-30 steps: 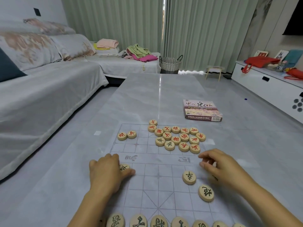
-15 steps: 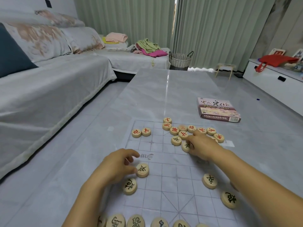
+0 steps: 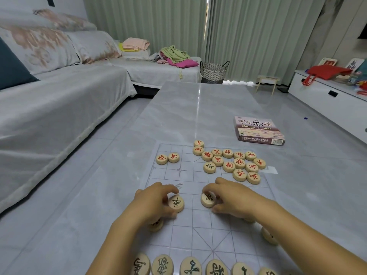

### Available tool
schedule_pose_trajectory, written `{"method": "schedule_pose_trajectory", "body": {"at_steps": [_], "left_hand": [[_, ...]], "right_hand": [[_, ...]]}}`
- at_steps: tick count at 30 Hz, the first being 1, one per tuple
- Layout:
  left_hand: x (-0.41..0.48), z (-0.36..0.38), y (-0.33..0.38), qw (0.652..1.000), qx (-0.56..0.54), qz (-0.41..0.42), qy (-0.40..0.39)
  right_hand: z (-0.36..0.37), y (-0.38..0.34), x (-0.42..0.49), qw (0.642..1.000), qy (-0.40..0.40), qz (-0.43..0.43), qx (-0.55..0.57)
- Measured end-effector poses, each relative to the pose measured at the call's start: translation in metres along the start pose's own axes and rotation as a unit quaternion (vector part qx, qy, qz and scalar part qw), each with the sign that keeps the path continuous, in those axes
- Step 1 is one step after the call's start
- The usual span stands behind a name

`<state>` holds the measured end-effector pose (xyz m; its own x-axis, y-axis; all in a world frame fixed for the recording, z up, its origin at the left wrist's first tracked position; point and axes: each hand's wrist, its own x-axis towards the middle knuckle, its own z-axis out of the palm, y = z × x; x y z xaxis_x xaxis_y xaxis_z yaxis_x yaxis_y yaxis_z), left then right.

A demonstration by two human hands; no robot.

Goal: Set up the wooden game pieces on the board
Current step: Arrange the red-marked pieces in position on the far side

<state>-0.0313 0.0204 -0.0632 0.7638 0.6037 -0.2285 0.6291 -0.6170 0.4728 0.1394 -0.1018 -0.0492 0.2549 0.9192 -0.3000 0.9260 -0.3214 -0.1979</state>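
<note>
Surface: a grey marbled tabletop (image 3: 198,108) carries a clear gridded plastic board (image 3: 198,225).
Left grip: the left grip (image 3: 153,201) pinches a round pale wooden piece with a black character (image 3: 176,203) over the board's left half.
Right grip: the right grip (image 3: 234,197) pinches a second black-marked wooden piece (image 3: 207,199), near the first but apart from it.
Far side: a loose cluster of mostly red-marked wooden pieces (image 3: 234,163) lies at the right; a pair of red-marked pieces (image 3: 167,158) touch at the left.
Near edge: a row of black-marked pieces (image 3: 190,265) lies side by side.
Strays: one piece (image 3: 155,225) is half hidden under the left wrist; another (image 3: 268,236) lies by the right forearm.
Box: a pink cardboard chess box (image 3: 258,131) lies beyond the board, to the right.
Room: a grey covered sofa (image 3: 59,100) stands left of the surface; a woven basket (image 3: 213,73) stands beyond it.
</note>
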Motion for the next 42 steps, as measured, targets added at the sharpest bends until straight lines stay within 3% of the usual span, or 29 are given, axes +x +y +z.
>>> {"method": "schedule_pose_trajectory", "body": {"at_steps": [7,25,35,38,42], "left_hand": [[0.002,0.003,-0.003,0.999,-0.022,0.015,0.022],[0.000,0.003,-0.002,1.000,-0.009,0.014,0.022],[0.000,0.003,-0.005,1.000,-0.026,-0.004,0.004],[0.000,-0.001,-0.012,0.997,-0.075,-0.013,0.007],[-0.003,-0.010,-0.026,0.993,-0.107,-0.029,0.050]], "right_hand": [[0.011,-0.004,-0.010,0.999,0.042,0.011,-0.006],[0.019,-0.003,-0.013,0.995,0.055,0.040,0.075],[0.014,0.003,-0.009,0.991,0.021,0.048,0.119],[0.001,0.014,0.006,0.983,0.075,0.068,0.154],[-0.006,0.029,0.039,0.982,0.141,0.088,0.087]]}}
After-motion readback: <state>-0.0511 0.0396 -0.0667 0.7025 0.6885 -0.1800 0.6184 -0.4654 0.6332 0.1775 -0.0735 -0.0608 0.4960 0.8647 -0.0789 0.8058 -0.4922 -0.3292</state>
